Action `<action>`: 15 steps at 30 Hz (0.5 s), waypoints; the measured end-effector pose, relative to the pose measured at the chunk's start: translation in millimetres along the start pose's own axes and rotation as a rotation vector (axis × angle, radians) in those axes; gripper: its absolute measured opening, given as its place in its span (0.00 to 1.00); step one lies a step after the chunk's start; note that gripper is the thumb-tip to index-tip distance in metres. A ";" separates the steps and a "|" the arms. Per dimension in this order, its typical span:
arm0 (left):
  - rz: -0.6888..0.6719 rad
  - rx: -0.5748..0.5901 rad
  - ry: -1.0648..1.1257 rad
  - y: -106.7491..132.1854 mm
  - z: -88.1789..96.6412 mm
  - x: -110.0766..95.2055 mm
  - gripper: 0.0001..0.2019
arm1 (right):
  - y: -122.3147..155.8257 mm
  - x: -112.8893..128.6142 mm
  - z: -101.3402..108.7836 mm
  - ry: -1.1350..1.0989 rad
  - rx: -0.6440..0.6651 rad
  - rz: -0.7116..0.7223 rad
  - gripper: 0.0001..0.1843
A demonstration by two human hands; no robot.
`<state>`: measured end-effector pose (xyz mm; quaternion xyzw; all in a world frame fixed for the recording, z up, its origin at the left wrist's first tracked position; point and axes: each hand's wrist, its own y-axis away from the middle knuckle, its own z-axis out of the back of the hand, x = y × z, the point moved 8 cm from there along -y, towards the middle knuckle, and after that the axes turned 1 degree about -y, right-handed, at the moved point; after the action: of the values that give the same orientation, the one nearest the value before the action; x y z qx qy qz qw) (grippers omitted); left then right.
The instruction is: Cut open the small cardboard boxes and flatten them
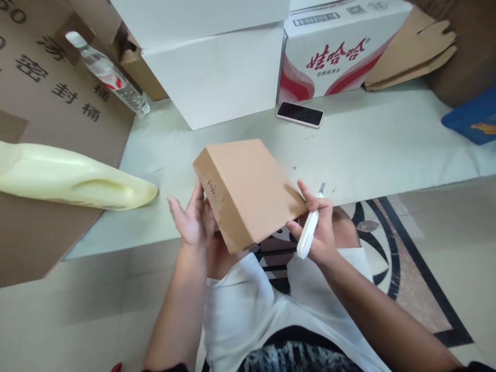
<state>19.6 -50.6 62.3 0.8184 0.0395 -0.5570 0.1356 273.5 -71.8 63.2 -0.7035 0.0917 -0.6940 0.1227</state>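
Note:
A closed brown cardboard box sits tilted at the table's near edge, above my lap, with torn tape or a rough patch on its left side. My left hand is against that side, palm up, thumb spread wide and fingers stretched along the box; some fingertips are hidden behind it. At the box's right corner, my right hand holds a slim white pen-like tool with a narrow grey tip pointing away from me. Its index finger and thumb touch the box corner. The tool's exact kind is unclear.
A pale-covered table bears a phone, a white box, a red-and-white printed carton and a water bottle. A pale yellow bottle juts in at left before a large carton. A blue object stands right.

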 end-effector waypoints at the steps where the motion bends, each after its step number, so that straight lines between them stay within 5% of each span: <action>1: 0.018 0.040 0.041 0.0 -6.3 1.4 0.41 | -2.6 5.2 3.1 0.003 -0.019 0.033 0.24; 5: 0.028 0.067 -0.006 -7.2 -26.9 14.4 0.30 | -16.1 32.9 16.9 0.082 0.004 0.150 0.23; 11: 0.148 0.128 0.002 -14.8 -65.5 47.9 0.21 | -37.9 82.9 18.5 0.533 0.297 0.325 0.16; 15: 0.238 0.075 0.055 -13.2 -53.7 74.9 0.31 | -37.5 87.1 -2.7 0.652 0.543 0.376 0.10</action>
<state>93.4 -30.1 9.2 0.8367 -0.0750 -0.5156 0.1687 271.0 -62.3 157.5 -0.3621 0.0664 -0.8436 0.3910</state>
